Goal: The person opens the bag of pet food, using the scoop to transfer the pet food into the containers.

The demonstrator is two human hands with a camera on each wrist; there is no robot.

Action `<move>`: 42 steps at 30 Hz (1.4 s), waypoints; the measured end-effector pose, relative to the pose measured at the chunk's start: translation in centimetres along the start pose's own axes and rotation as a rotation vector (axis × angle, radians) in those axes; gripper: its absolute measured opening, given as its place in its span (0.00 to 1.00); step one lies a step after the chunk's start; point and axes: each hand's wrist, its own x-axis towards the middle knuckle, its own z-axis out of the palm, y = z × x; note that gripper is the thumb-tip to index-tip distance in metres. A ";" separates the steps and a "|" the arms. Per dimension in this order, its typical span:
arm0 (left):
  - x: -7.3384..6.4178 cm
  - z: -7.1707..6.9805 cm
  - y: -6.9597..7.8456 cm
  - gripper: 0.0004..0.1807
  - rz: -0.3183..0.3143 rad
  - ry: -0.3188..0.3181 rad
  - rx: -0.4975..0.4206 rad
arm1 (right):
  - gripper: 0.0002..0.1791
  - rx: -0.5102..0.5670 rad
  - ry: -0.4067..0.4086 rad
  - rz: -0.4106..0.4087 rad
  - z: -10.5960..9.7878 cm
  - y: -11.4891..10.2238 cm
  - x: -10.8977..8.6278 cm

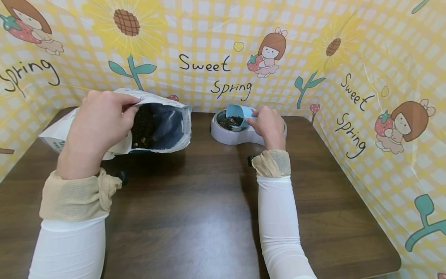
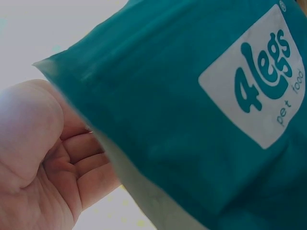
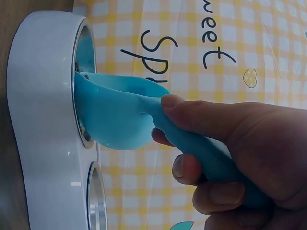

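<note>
Judged partly done: dark kibble [image 1: 229, 124] already in the left bowl [image 1: 220, 116] of the white double feeder [image 1: 230, 137] on the tabletop [image 1: 202, 213], with the blue scoop [image 3: 115, 115] tipped into this bowl, gripped by the right hand [image 1: 267, 126] and not yet lifted away. Well apart, pinched at its rim by the left hand [image 1: 99, 122], the open pet food bag [image 1: 170, 126], with more kibble inside. Probably left: emptying the scoop completely and withdrawing it; about the content of the second bowl [image 3: 99, 203], impossible to tell.
</note>
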 end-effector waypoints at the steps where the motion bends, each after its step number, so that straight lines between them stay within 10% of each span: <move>1: 0.0 0.0 0.0 0.16 0.000 0.000 0.000 | 0.28 0.001 0.002 0.002 0.0 0.0 0.0; 42: 0.1 0.1 0.1 0.16 0.007 -0.003 0.008 | 0.22 -0.077 0.106 -0.042 0.0 0.5 -0.3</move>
